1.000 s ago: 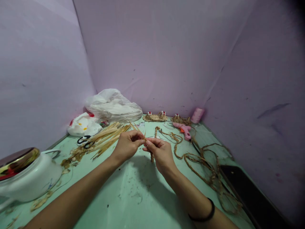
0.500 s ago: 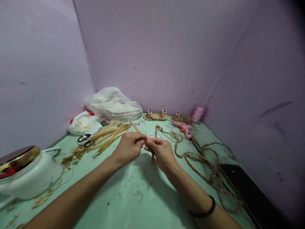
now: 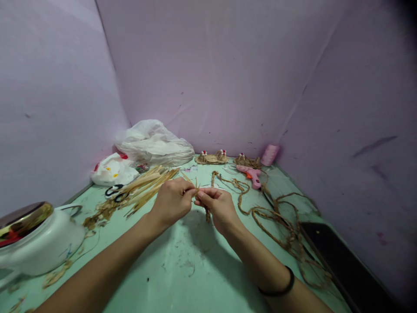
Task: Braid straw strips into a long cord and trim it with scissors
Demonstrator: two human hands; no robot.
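Note:
My left hand (image 3: 174, 200) and my right hand (image 3: 219, 206) meet above the middle of the table, fingertips pinched close together. Between them are thin strands of dried plant fibre (image 3: 196, 182), their ends poking up past the fingers. A brown braided cord (image 3: 207, 214) hangs below my right hand. More of the braided cord (image 3: 240, 200) rises behind the hands and trails off to the right in loose loops. My fingers hide the spot where strands and cord meet.
Dried fibre strips (image 3: 153, 182) and black-handled scissors (image 3: 117, 193) lie left, near a white plastic bag (image 3: 153, 141) and a white pot (image 3: 42, 248). Behind are small woven slippers (image 3: 211, 159), a pink glue gun (image 3: 250, 173) and a thread spool (image 3: 270, 155). A dark phone-like slab (image 3: 335, 256) is at right.
My left hand has turned slightly and its thumb has lowered at the pinch. Both hands' fingertips have shifted a little left and now show the strand ends pointing up.

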